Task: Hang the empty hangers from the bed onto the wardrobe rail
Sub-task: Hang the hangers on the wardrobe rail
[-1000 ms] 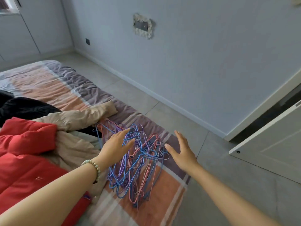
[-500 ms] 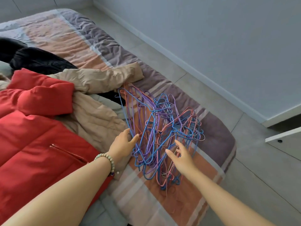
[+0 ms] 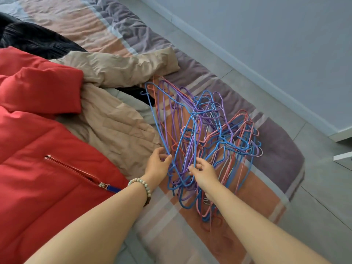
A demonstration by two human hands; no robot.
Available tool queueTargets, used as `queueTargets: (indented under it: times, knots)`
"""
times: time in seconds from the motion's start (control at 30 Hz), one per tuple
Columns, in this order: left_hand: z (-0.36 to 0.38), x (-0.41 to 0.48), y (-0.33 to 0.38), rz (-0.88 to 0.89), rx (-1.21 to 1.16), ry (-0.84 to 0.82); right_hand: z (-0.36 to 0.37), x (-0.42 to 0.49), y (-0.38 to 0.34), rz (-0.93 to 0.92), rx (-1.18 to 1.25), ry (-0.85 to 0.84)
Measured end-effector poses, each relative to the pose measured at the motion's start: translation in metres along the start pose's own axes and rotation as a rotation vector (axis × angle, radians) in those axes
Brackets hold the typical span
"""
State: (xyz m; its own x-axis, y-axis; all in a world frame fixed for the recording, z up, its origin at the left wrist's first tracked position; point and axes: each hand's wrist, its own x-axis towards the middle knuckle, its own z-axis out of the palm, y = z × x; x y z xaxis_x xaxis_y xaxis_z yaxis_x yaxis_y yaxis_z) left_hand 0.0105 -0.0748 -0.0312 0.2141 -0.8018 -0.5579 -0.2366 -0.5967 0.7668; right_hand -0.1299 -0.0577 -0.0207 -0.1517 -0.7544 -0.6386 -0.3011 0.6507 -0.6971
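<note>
At the far left a black ribbed garment (image 3: 38, 40) lies on the bed, and nearer than it a red padded jacket with a metal zip (image 3: 47, 149) spreads over the left side. Just right of that, partly under the red one, is a crumpled tan quilted jacket (image 3: 118, 115), one sleeve reaching out to the right. The person's left hand (image 3: 158, 164), with a pale bead bracelet (image 3: 141, 184) at the wrist, is at the near left edge of a tangled pile of thin blue, purple and pink wire hangers (image 3: 209, 134); its thumb and fingertips are closed in a pinch on one of the blue wires. The pile lies on the bed with the striped orange, grey and purple cover (image 3: 276, 149), near its right edge and touching the tan jacket's hem. The right hand (image 3: 204, 173) sits just beside the left, over the near middle of the pile, fingers curled and nipping a purple wire. Right of the bed runs a grey tiled floor (image 3: 314, 187), then a pale grey wall with a skirting board (image 3: 285, 35), and a white panel edge (image 3: 342, 156) shows at the far right.
</note>
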Motion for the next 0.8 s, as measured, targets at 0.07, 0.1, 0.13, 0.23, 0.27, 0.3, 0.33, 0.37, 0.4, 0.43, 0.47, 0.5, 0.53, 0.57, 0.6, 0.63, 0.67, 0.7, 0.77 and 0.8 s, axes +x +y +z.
queueTargets:
  times: [0.07,0.1,0.13,0.23,0.27,0.3,0.33,0.37,0.4,0.43,0.47,0.5,0.53,0.57,0.6,0.63,0.67,0.7,0.77,0.8]
  knots:
    - [0.0,0.001,-0.001,-0.023,-0.031,-0.008,0.002,0.001,0.002,-0.023,0.016,0.037]
    - [0.001,0.002,-0.002,-0.028,-0.058,-0.014,0.002,0.0,0.003,-0.034,0.01,0.057]
    - [0.002,0.001,-0.001,-0.026,-0.086,-0.015,0.001,-0.001,0.004,-0.043,0.009,0.065]
    - [0.003,-0.008,0.002,0.055,-0.125,0.008,-0.004,-0.011,0.003,-0.046,0.108,0.03]
    - [0.003,-0.012,0.004,0.094,-0.13,0.023,-0.007,-0.017,0.001,-0.043,0.158,0.008]
    - [0.003,-0.017,0.007,0.129,-0.144,0.036,-0.009,-0.023,-0.003,-0.043,0.208,-0.011]
    - [0.003,-0.023,0.012,0.158,-0.169,0.041,-0.012,-0.029,-0.007,-0.047,0.264,-0.027]
    - [0.003,-0.028,0.018,0.188,-0.191,0.035,-0.017,-0.035,-0.014,-0.058,0.327,-0.039]
    - [0.002,-0.034,0.026,0.22,-0.195,0.022,-0.023,-0.04,-0.023,-0.074,0.392,-0.045]
    - [0.002,-0.04,0.035,0.256,-0.183,0.007,-0.03,-0.046,-0.034,-0.095,0.457,-0.045]
    - [0.001,-0.045,0.045,0.291,-0.166,-0.008,-0.04,-0.053,-0.046,-0.123,0.519,-0.039]
    - [0.0,-0.052,0.057,0.321,-0.151,-0.025,-0.051,-0.06,-0.06,-0.161,0.571,-0.027]
    - [-0.001,-0.059,0.07,0.347,-0.14,-0.044,-0.064,-0.068,-0.074,-0.208,0.605,-0.013]
    - [-0.001,-0.065,0.084,0.373,-0.125,-0.065,-0.079,-0.078,-0.087,-0.257,0.626,-0.002]
    - [-0.001,-0.073,0.1,0.402,-0.096,-0.081,-0.093,-0.09,-0.099,-0.303,0.642,0.002]
    - [-0.002,-0.081,0.118,0.435,-0.06,-0.088,-0.108,-0.103,-0.111,-0.34,0.657,-0.005]
    - [-0.001,-0.09,0.138,0.469,-0.036,-0.095,-0.122,-0.117,-0.121,-0.37,0.668,-0.019]
    - [0.0,-0.101,0.161,0.492,-0.032,-0.115,-0.138,-0.133,-0.131,-0.396,0.675,-0.028]
    - [0.004,-0.13,0.212,0.513,-0.025,-0.195,-0.169,-0.165,-0.151,-0.45,0.693,-0.017]
    - [0.008,-0.146,0.238,0.512,-0.002,-0.247,-0.186,-0.182,-0.161,-0.483,0.706,-0.004]
